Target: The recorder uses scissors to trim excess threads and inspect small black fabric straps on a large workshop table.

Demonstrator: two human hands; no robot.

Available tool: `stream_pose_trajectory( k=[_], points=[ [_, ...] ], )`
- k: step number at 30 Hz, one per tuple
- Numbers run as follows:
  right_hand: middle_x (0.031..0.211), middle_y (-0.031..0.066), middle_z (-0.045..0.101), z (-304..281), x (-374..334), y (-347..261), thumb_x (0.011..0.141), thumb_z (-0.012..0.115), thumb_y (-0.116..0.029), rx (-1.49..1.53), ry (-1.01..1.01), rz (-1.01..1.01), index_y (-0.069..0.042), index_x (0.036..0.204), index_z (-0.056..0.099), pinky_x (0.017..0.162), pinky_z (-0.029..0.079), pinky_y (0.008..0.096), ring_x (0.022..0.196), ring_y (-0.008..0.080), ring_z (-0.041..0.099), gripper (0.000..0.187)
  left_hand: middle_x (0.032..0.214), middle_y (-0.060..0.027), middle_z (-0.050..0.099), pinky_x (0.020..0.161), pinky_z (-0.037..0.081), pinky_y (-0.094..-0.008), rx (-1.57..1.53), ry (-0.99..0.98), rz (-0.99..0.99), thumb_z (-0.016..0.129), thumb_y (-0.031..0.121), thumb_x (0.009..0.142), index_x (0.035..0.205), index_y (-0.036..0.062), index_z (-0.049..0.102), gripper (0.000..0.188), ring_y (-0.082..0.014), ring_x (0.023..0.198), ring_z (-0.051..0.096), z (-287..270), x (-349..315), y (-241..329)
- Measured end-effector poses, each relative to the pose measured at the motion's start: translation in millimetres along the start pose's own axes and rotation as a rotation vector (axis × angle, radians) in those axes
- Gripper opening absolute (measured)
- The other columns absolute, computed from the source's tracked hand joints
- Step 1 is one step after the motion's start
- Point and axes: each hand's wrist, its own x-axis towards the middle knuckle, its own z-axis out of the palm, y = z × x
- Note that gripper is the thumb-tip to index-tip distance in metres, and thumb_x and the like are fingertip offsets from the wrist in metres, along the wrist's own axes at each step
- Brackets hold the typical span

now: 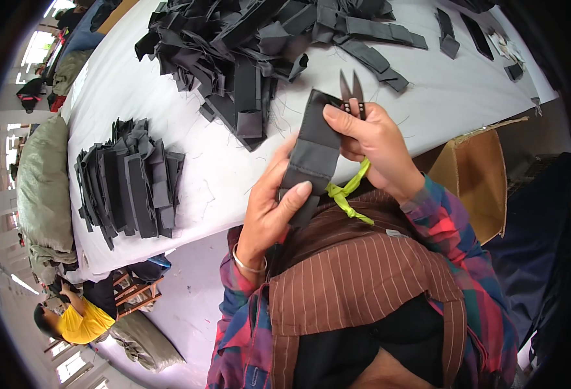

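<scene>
A dark grey stitched fabric strip [316, 144] is stretched between my two hands at the table's near edge. My left hand [269, 201] grips its lower end, thumb on top and fingers behind. With thumb and forefinger, my right hand [376, 142] pinches the upper end. Thread snips [351, 87] also sit in my right hand, blades pointing away from me. A yellow-green cloth tie [348, 194] hangs just below that hand. Beyond, a big loose heap of similar strips [246, 84] covers the far part of the table. A neater stack of strips [130, 185] stands at the left.
The white-covered table [208, 175] has loose thread ends on it. A phone-like black slab [477, 35] lies at the far right. An open cardboard box [480, 178] stands right of me. Stuffed sacks [46, 188] line the left, where a person in yellow [88, 321] works.
</scene>
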Motion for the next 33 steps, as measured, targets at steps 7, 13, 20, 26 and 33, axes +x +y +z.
stream_pose_trajectory(
  k=[7,13,20,26,33],
  points=[
    [0.074,0.0044,0.059,-22,9,15,0.088,0.066,-0.025,-0.771,0.033,-0.364,-0.002,0.095,0.061,0.063,0.045,0.0282,0.068,0.0163,0.059,0.025,0.095,-0.002,0.062,0.075,0.045,-0.0209,-0.191,0.24,-0.154,0.06,0.013,0.092,0.112,-0.0017,0.057,0.025,-0.0067,0.084,0.055,6,0,-27],
    [0.083,0.0083,0.065,-30,-5,6,0.083,0.068,-0.014,-1.072,-0.114,-0.486,-0.003,0.097,0.065,0.069,0.047,0.0282,0.074,0.0186,0.062,0.019,0.099,-0.0025,0.061,0.078,0.044,-0.0209,-0.194,0.265,-0.161,0.061,0.012,0.091,0.112,0.0,0.055,0.025,-0.007,0.089,0.054,-2,3,-34],
    [0.076,0.0062,0.065,-30,1,3,0.076,0.072,-0.014,-1.22,-0.187,-0.591,-0.005,0.087,0.067,0.063,0.043,0.0308,0.067,0.0209,0.06,0.015,0.098,-0.0018,0.06,0.078,0.044,-0.0204,-0.184,0.22,-0.199,0.061,0.011,0.09,0.111,0.0004,0.055,0.024,-0.0063,0.089,0.054,-2,4,-33],
    [0.072,0.0027,0.064,-28,4,0,0.073,0.074,-0.019,-1.305,-0.222,-0.723,-0.009,0.082,0.068,0.061,0.037,0.0311,0.063,0.0211,0.057,0.015,0.095,-0.0008,0.061,0.074,0.045,-0.0196,-0.243,0.184,-0.256,0.062,0.011,0.09,0.11,0.0007,0.056,0.023,-0.0051,0.084,0.054,-5,3,-34],
    [0.072,-0.0006,0.065,-29,2,0,0.074,0.074,-0.022,-1.368,-0.217,-0.761,-0.01,0.079,0.063,0.059,0.038,0.0311,0.065,0.0185,0.059,0.016,0.094,-0.0013,0.061,0.072,0.047,-0.0202,-0.346,0.163,-0.343,0.063,0.013,0.09,0.111,0.001,0.056,0.025,-0.0054,0.082,0.056,-5,4,-29]
  ],
)
